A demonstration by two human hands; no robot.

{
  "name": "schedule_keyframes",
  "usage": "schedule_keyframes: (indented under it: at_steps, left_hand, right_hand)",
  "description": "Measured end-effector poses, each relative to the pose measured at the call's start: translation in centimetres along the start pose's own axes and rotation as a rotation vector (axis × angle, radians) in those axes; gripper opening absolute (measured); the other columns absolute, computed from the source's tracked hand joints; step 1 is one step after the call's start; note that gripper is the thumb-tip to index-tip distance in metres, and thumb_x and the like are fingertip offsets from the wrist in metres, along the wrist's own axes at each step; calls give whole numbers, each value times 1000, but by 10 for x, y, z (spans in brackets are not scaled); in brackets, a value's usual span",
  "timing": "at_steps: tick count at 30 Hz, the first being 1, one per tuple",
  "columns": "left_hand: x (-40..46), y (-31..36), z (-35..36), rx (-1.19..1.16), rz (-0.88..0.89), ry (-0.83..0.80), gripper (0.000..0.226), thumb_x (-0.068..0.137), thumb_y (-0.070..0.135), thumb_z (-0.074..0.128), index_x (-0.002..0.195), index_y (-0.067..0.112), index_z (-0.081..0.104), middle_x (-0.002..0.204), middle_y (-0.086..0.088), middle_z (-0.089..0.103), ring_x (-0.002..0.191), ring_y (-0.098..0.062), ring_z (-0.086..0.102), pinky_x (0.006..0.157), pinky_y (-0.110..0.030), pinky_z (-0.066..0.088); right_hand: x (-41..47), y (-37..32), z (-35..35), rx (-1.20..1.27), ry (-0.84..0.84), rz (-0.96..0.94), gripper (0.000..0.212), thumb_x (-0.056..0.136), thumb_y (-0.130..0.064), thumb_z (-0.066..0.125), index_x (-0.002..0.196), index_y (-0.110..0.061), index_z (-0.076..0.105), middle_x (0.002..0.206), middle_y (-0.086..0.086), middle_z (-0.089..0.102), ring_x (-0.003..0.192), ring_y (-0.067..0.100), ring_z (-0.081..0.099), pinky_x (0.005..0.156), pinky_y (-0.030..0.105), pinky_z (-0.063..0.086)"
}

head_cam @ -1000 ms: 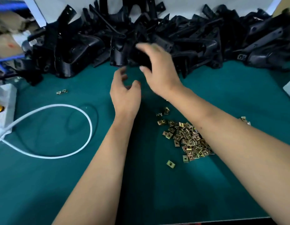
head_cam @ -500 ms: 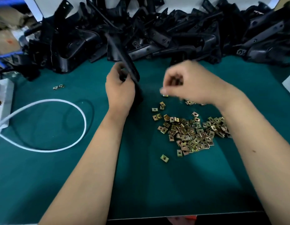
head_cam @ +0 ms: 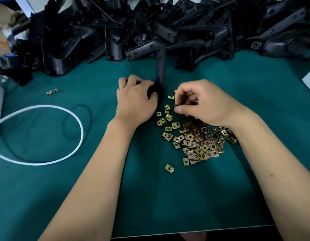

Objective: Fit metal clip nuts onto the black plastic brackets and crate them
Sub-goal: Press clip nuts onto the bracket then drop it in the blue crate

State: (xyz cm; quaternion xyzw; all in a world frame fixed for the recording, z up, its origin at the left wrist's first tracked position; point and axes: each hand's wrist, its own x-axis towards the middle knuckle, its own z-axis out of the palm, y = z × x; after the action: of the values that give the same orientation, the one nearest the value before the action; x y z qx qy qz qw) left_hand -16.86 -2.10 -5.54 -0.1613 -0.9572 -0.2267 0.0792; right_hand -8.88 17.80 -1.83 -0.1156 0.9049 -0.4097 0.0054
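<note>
Green bench mat (head_cam: 168, 197): my left hand (head_cam: 135, 103) grips one black plastic bracket (head_cam: 160, 73) at mid-mat, its arm pointing toward the far edge. My right hand (head_cam: 203, 103), just beside it, pinches a clip nut (head_cam: 176, 106) between thumb and fingertips. Loose heap of brass-coloured clip nuts (head_cam: 197, 141) lies under my right wrist, mid-mat. Pile of black brackets (head_cam: 150, 26) fills the far edge. White cable (head_cam: 64, 157) loops near the left edge; two stray nuts (head_cam: 53, 92) lie beyond it.
</note>
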Motion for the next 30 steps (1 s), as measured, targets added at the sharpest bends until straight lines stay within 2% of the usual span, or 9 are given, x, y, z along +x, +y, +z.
schedule_keyframes:
  at_steps: [3,6,11,16,20,23,26,28,30]
  left_hand:
    - [0,3,-9,52,-93,32,45,88,60,65,115,25,68,113,-4,63,119,-35,40,90,-39,30]
    - [-1,4,-15,123,-126,3,63,79,78,64,102,20,67,101,-3,68,114,-35,48,85,-40,30]
    - [-3,11,-17,183,-175,-43,80,76,86,57,115,16,62,120,-10,59,122,-36,42,94,-45,35]
    - [-2,13,-19,124,-149,-109,71,82,76,62,110,11,55,115,-11,65,117,-36,53,91,-44,39]
    - [-3,12,-21,-62,-246,-79,77,73,72,77,116,12,55,104,-1,60,95,-25,55,75,-35,40]
    - [-2,8,-21,-180,-304,-29,68,71,68,81,109,14,63,101,1,67,91,-23,61,72,-35,46]
    - [0,7,-25,-653,-397,102,47,80,51,83,102,11,72,93,0,74,82,-16,70,71,-33,55]
    - [3,8,-28,-993,-520,170,35,86,43,81,101,12,73,78,8,69,58,-3,61,54,-21,47]
    - [4,10,-29,-1173,-618,152,28,91,40,78,101,16,67,64,12,60,45,-2,51,46,-18,35]
  right_hand:
    - [1,1,5,188,110,-14,10,88,-1,76,90,-4,67,76,-4,66,61,2,59,55,14,46]
    - [3,1,12,346,184,16,9,93,2,69,97,-5,73,82,3,67,67,15,57,55,28,48]
    - [7,3,21,483,243,66,19,98,2,62,110,-6,76,76,0,63,65,17,53,56,28,49]
    - [8,4,23,479,268,104,10,99,-2,64,104,-2,73,80,10,72,61,20,60,48,28,48]
    - [7,4,21,472,236,114,5,100,-2,62,100,-2,67,88,13,76,61,22,68,44,28,47]
    - [8,5,22,488,272,107,10,100,-1,62,98,-2,71,85,13,73,63,22,67,47,28,51]
    - [8,5,21,526,281,127,14,102,-3,60,95,-2,72,73,9,72,54,20,62,45,26,49]
    - [8,6,21,519,281,148,15,102,-4,59,94,-2,70,73,10,72,54,20,62,45,27,49]
    - [8,8,22,408,295,156,13,102,-5,59,95,-3,70,78,13,73,57,21,64,46,29,50]
